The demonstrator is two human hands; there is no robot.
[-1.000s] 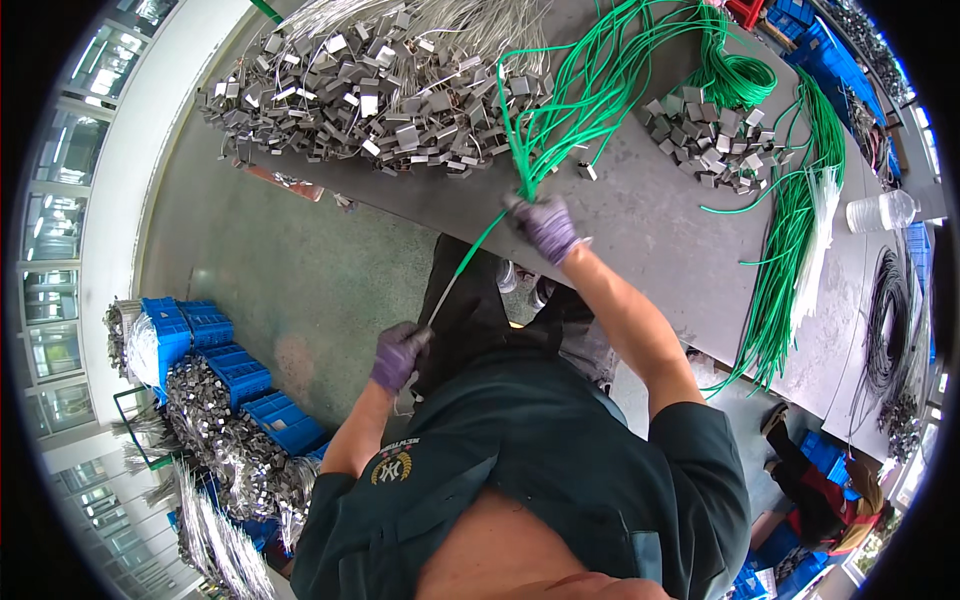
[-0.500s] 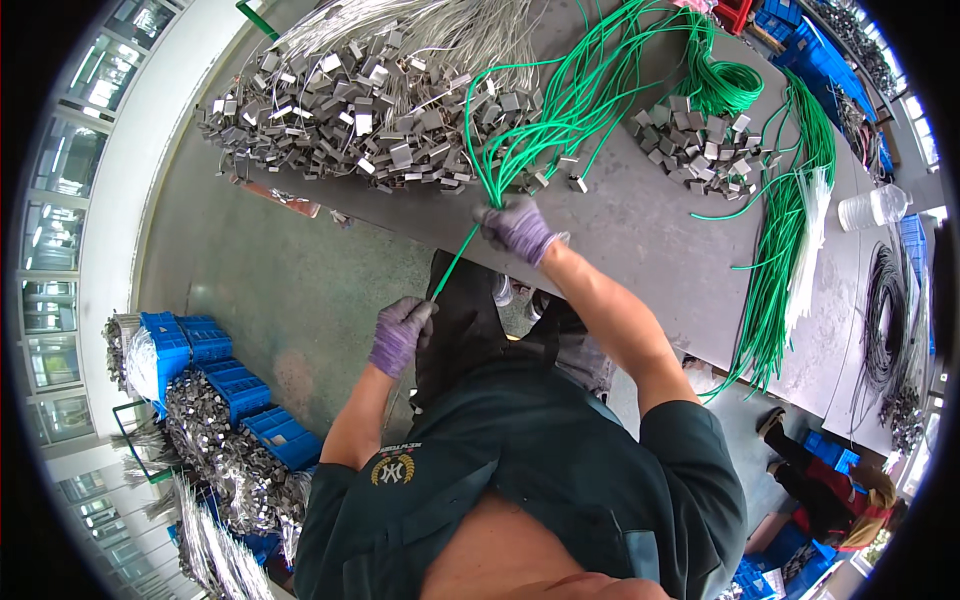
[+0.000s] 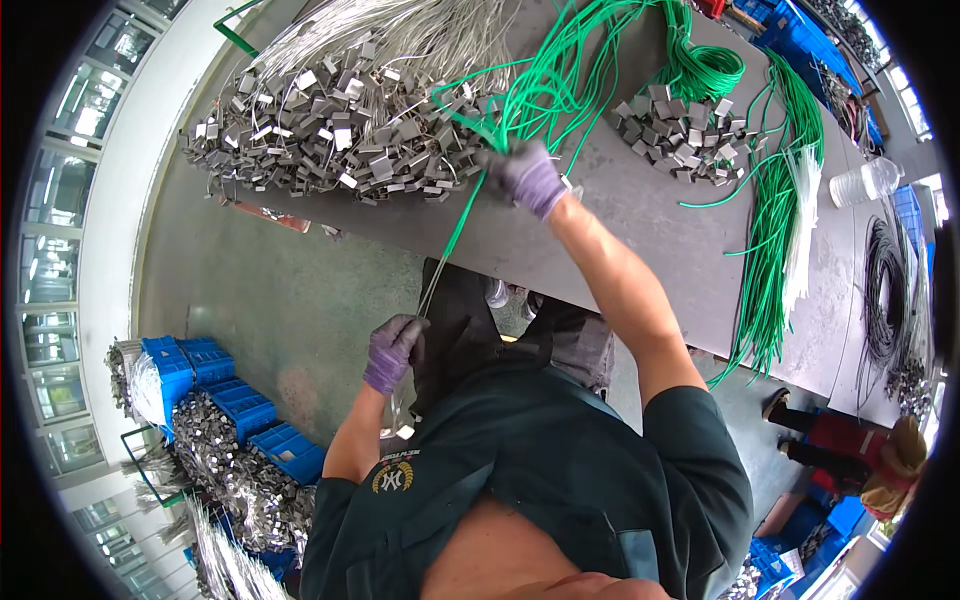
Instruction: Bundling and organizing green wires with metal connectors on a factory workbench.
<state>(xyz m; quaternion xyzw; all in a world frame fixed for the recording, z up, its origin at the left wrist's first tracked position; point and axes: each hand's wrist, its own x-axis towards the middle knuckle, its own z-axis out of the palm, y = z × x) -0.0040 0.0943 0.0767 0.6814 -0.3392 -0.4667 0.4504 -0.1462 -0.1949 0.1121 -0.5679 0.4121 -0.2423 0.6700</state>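
Note:
Thin silver wires [image 3: 430, 292] run from my left hand [image 3: 395, 350], closed on them over the floor just off the table edge. A small metal block [image 3: 404, 432] hangs below that hand. Farther up, the wires enter a thin green tube [image 3: 460, 228] stretched toward my right hand [image 3: 528, 178]. Above the table, that hand is closed around a bunch of green tubes [image 3: 545, 95], though its fingertips are smeared by motion. Loops of the tubes spread away beyond it. On its left lies a large heap of metal blocks with silver wires [image 3: 335, 130].
A smaller block pile [image 3: 680, 140] sits by a green coil [image 3: 705, 70]. Green lengths [image 3: 765, 240] and white ones [image 3: 800, 230] drape near a clear bottle [image 3: 865, 183] and black coil [image 3: 880, 300]. Blue crates [image 3: 240, 405] stand on the left floor; another person [image 3: 850, 445] is at right.
My right hand has moved farther over the table with the green bunch. My left hand has dropped slightly toward me. Bare silver wire now shows between the green tube and my left hand.

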